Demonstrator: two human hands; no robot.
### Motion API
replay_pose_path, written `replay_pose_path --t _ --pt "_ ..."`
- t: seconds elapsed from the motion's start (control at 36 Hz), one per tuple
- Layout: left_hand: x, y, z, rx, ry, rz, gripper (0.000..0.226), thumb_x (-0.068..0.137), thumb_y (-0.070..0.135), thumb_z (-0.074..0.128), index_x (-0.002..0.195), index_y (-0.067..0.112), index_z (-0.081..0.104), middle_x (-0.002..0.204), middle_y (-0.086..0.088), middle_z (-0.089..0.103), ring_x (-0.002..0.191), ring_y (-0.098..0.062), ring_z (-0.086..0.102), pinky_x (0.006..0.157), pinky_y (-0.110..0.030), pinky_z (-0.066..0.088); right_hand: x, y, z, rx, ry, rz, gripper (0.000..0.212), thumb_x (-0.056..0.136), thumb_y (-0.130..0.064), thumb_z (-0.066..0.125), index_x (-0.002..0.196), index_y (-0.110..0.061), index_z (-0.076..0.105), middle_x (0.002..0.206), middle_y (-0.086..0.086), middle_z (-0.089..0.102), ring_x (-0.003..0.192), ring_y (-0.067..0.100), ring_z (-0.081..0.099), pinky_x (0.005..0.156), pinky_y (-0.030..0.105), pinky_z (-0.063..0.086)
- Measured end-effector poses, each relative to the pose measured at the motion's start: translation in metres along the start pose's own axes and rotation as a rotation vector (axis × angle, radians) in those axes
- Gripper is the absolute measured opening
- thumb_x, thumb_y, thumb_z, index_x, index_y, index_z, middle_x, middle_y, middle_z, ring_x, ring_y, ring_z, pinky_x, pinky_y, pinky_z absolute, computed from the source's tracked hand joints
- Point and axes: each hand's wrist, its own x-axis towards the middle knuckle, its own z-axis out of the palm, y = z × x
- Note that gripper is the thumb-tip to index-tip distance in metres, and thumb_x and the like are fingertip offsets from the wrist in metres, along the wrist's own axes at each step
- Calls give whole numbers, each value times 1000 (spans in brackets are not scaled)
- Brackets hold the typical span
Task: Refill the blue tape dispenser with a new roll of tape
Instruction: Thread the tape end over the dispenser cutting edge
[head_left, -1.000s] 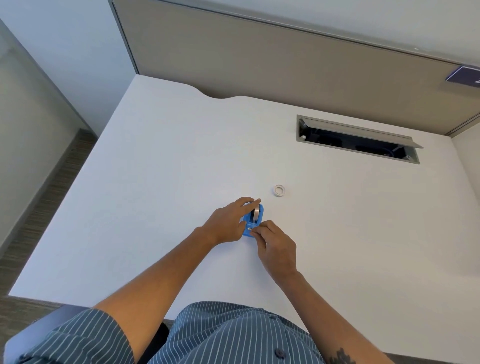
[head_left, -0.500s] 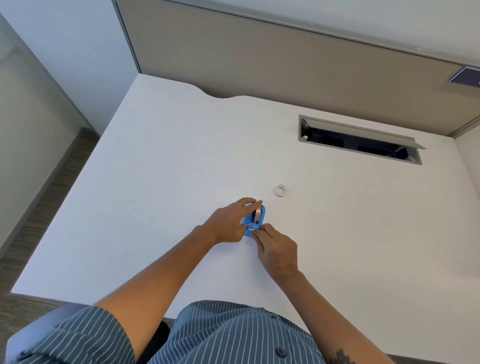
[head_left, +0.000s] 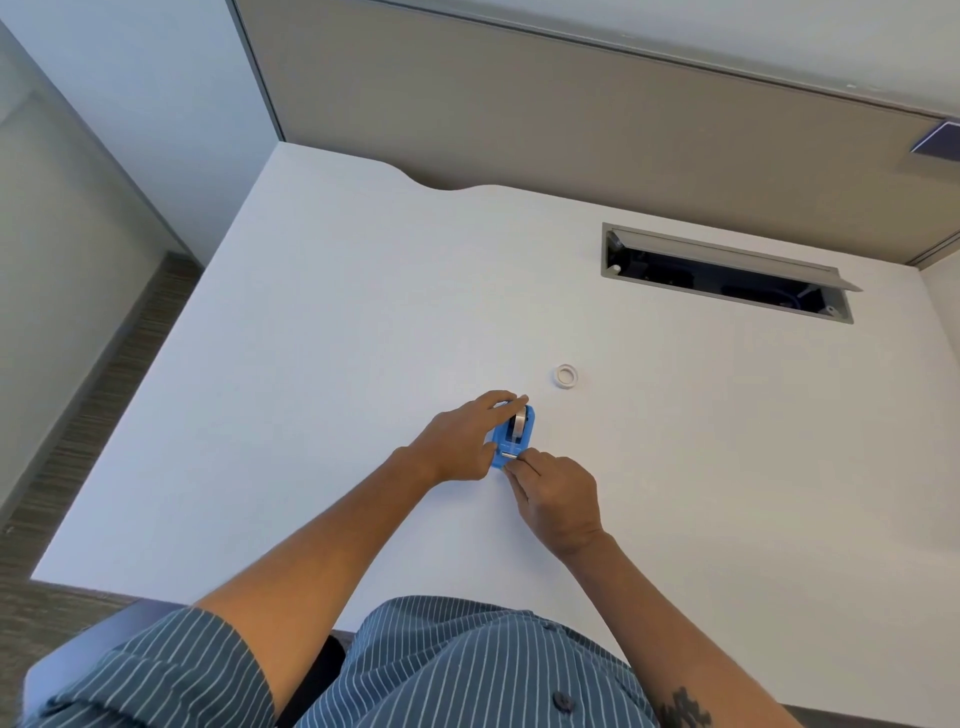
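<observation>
A: Head view: where does it stand?

B: The blue tape dispenser (head_left: 514, 437) sits mid-desk (head_left: 322, 332). The left hand (head_left: 464, 440) clamps its side, a fingertip over the roll of tape (head_left: 520, 419) seated inside. The right hand (head_left: 557, 498) pinches at the cutter end, at 6 o'clock; the strip itself is too small to see. A small ring (head_left: 565, 375) lies at 1 o'clock, apart.

A: Risks?

B: Pulling askew could miss the blade, or the end could stick back onto the roll.

A: Changes?

B: Little: the right fingertips sit closer to the cutter than a second ago.

The tape dispenser (head_left: 514, 439) looks like smooth blue plastic. The table (head_left: 311, 338) is white and matt. The shirt (head_left: 467, 670) is striped cloth.
</observation>
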Motion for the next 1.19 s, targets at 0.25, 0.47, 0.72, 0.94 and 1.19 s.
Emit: replay_pose_path --t 0.25,0.47,0.72,0.94,1.19 --pt "0 3 -1 11 -8 -6 79 93 17 63 161 32 27 165 11 29 137 -21 51 100 -39 56 7 -3 -3 -122 -120 -12 17 76 -8 87 71 -15 72 59 1 60 44 21 51 47 28 31" --pt "-1 4 -1 4 -16 -22 80 92 16 63 161 33 26 165 11 28 136 -21 51 100 -39 56 4 -4 -1 -128 -156 50 20 68 -7 93 78 -16 78 55 -1 59 42 20 51 47 25 30" --pt "-2 4 -2 -11 -15 -23 81 91 17 64 161 34 26 165 13 28 138 -20 49 99 -38 54 2 -5 -2 -55 -71 111 19 71 -21 97 82 -20 82 49 -3 57 37 21 46 40 25 31" --pt "-3 5 -2 -13 -8 -17 80 91 17 63 161 34 26 164 13 28 136 -19 50 98 -37 54 -5 -9 6 128 -40 323 17 73 -25 97 84 -25 84 64 -7 73 42 18 58 40 22 40" --pt "-3 5 -2 -9 3 -11 79 92 17 64 161 32 28 165 11 29 137 -20 50 96 -31 50 -3 -23 6 372 -39 701 7 83 -34 88 85 -28 85 63 -13 74 49 10 61 54 22 49"
